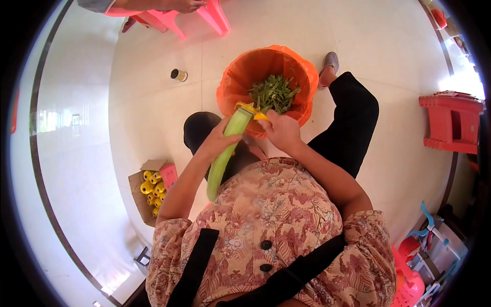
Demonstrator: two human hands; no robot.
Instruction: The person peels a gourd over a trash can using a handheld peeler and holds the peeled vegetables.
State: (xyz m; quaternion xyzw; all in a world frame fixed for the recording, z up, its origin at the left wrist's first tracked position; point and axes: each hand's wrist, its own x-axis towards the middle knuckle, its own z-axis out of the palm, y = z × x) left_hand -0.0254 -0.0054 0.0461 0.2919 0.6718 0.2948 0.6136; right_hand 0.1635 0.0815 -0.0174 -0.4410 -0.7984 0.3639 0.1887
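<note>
A long pale green vegetable slants from my lap up to the rim of a bin. My left hand is wrapped round its upper half. My right hand is closed on the handle of a yellow peeler, whose head lies across the vegetable's top end. Beneath and beyond them stands the bin with an orange liner. Green peelings or leaves lie inside it.
Beyond the bin, a small can lies on the tiled floor. A cardboard box of yellow items is at left. A red stool stands at right. Another person's arm shows at the top, near a pink stool.
</note>
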